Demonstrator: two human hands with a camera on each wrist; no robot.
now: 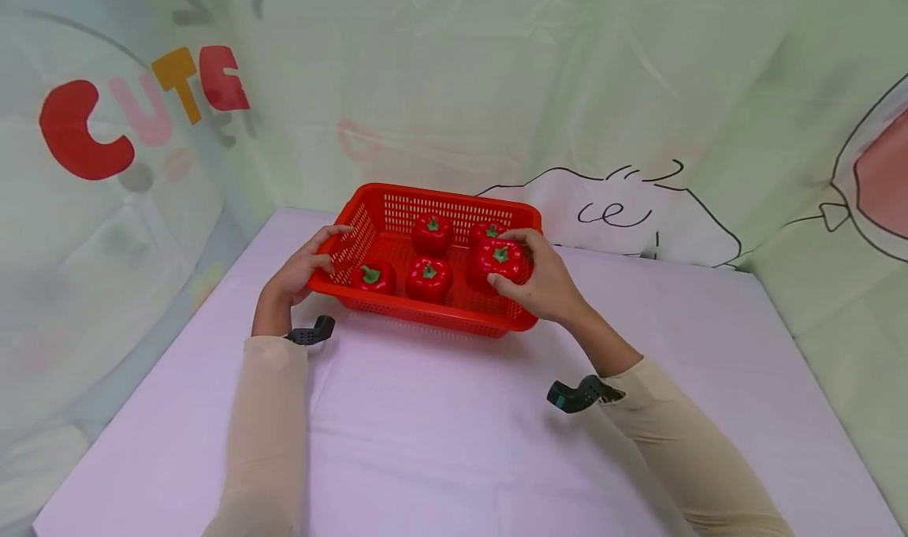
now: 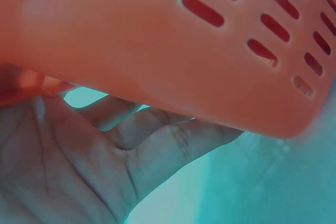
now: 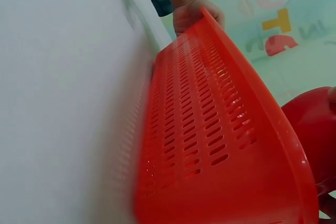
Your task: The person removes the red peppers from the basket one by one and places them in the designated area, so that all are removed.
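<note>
A red plastic basket (image 1: 426,310) with slotted walls stands on the table, seen from its outer side in the right wrist view. My left hand (image 1: 294,275) grips its left end, the thumb over the rim and the fingers along the outer wall; the left wrist view shows the palm (image 2: 68,166) beneath the basket wall (image 2: 131,51). Over the right part of the basket my right hand (image 1: 545,281) holds a glossy red bell pepper (image 1: 500,259) with a green stem. Inside lie more red bell peppers, one at the front left (image 1: 374,277), others in the middle (image 1: 429,279) and at the back (image 1: 432,234).
The table (image 1: 418,426) has a pale lilac cover. Behind it hangs a light printed cloth (image 1: 440,72) with coloured letters and drawn figures. Each wrist wears a small black camera, the left one (image 1: 314,331) and the right one (image 1: 583,393).
</note>
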